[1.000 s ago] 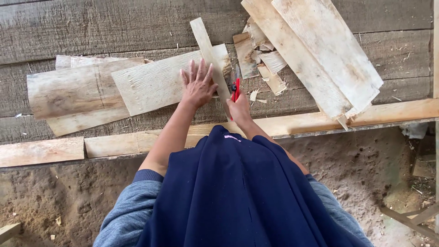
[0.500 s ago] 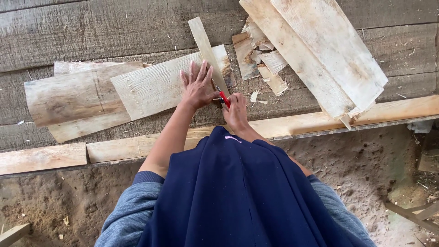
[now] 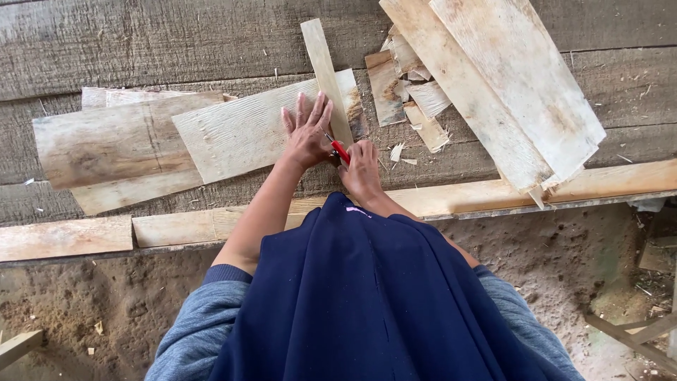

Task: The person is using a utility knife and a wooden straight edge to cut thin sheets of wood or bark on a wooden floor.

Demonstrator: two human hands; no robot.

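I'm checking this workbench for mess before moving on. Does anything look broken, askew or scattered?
Yes. Small wood chips lie scattered right of the right hand, which holds a red-handled tool. Broken offcuts are heaped unevenly behind them. The narrow strip lies slanted across the board under the left hand.

A rough woodworking yard: weathered plank platform [image 3: 141, 42], pale offcut boards [image 3: 508, 85] piled at two o'clock, sawdusty dirt ground [image 3: 106, 303] below.
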